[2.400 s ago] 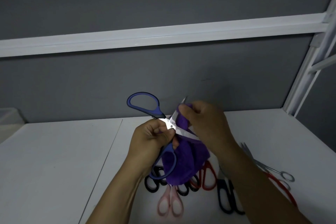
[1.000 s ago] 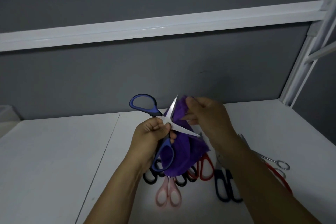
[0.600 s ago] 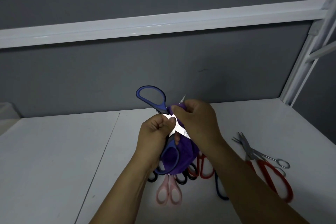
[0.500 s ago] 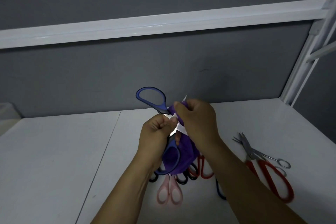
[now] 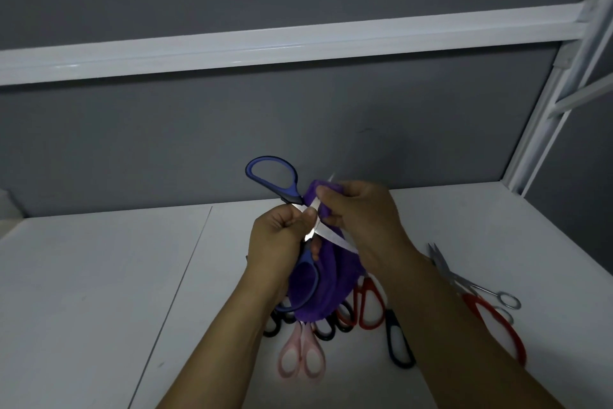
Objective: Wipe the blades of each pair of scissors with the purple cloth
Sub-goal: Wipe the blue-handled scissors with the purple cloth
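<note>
The left hand point(image 5: 282, 242) is clenched round the pivot of the blue scissors point(image 5: 292, 189), whose blades stand spread, one handle loop above the fist and the other below it. Just right of it, the right hand point(image 5: 361, 226) pinches the cloth point(image 5: 331, 289) round the upper blade, and the rest of the cloth hangs beneath both hands. Below the hands, pink scissors point(image 5: 300, 359) and red scissors point(image 5: 365, 305) lie on the tabletop point(image 5: 99, 276), with silver scissors point(image 5: 477, 289) right of the right forearm.
</note>
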